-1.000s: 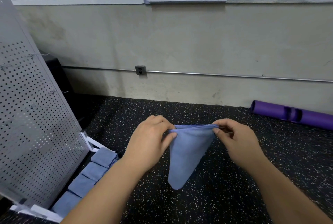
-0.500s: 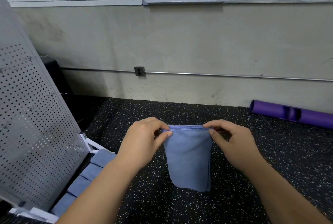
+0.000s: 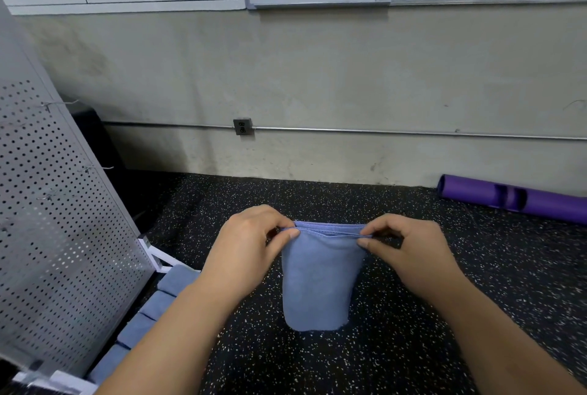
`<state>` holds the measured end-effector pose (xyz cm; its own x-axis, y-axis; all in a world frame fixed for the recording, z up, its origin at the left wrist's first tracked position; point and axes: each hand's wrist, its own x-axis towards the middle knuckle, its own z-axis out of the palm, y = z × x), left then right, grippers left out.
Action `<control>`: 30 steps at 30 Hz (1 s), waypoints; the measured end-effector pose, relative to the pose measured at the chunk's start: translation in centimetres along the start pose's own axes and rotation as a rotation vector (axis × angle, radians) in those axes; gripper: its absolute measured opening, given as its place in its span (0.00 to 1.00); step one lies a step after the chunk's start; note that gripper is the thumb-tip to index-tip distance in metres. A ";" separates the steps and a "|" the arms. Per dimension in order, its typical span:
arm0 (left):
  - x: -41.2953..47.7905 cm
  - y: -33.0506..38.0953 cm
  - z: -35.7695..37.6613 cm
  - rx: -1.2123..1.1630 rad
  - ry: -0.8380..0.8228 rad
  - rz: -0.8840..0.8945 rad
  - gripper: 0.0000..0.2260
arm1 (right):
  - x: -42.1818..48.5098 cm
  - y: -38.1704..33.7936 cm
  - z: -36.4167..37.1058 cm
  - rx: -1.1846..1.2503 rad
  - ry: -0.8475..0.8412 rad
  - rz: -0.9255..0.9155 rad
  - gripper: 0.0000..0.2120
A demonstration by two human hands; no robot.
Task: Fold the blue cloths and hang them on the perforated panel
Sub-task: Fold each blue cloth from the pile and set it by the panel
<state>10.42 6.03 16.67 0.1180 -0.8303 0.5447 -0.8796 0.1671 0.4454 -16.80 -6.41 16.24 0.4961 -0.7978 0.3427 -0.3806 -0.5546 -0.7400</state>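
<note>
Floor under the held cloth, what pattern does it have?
Black floor with white speckles, clearest in head view.

Panel (image 3: 57, 235) left, folded cloths (image 3: 158, 302) at its foot, roll (image 3: 521, 197) right

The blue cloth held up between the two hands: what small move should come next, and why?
Probably carry the blue cloth left toward the perforated panel. The left hand and right hand pinch its top corners, its layered top edge looks already folded, and a wire hook on the panel holds nothing.
</note>
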 end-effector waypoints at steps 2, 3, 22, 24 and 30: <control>0.0 0.1 -0.1 0.010 -0.005 0.010 0.05 | 0.1 0.2 0.0 0.009 -0.011 0.014 0.09; 0.0 0.1 -0.1 0.013 -0.007 0.014 0.05 | 0.2 0.3 0.0 0.014 -0.012 0.018 0.09; -0.1 -0.2 0.7 0.010 -0.084 0.027 0.03 | 0.5 0.4 -0.2 0.066 0.034 0.053 0.14; 0.0 -0.1 0.7 -0.012 -0.089 0.009 0.03 | 0.6 0.5 -0.2 0.072 0.020 0.051 0.18; 0.0 0.5 0.6 -0.060 -0.036 -0.132 0.07 | 0.7 0.4 -0.2 0.021 0.013 0.075 0.12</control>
<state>9.69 5.76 16.46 0.2134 -0.8653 0.4535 -0.8282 0.0860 0.5538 -16.78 -7.23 16.29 0.4566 -0.8398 0.2935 -0.3994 -0.4883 -0.7759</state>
